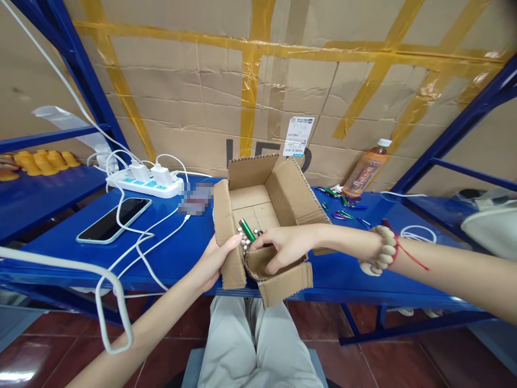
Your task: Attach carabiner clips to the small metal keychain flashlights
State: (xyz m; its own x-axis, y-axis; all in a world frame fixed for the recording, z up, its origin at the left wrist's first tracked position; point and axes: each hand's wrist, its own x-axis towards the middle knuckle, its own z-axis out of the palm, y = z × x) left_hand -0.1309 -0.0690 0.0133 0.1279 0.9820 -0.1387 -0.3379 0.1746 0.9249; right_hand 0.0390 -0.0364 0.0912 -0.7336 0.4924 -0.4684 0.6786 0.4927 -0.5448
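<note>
An open cardboard box [253, 200] is tilted toward me at the front edge of the blue table. My left hand [213, 263] holds its left flap, with the thumb on top and the other fingers behind the cardboard. Inside the box lie a shiny green cylinder [247, 230] and several small whitish round pieces [244, 243]. My right hand [285, 245] reaches into the near end of the box, beside these pieces. The box wall partly hides its fingertips, so what they touch cannot be made out. A bead bracelet is on the right wrist.
Right of the box lie several coloured carabiner-like clips [342, 215] and a drink bottle [367, 168]. On the left are a phone [114, 220], a white power strip [151, 186] and loose white cables [142, 242]. A large taped cardboard sheet [194, 97] stands behind the blue table [173, 264].
</note>
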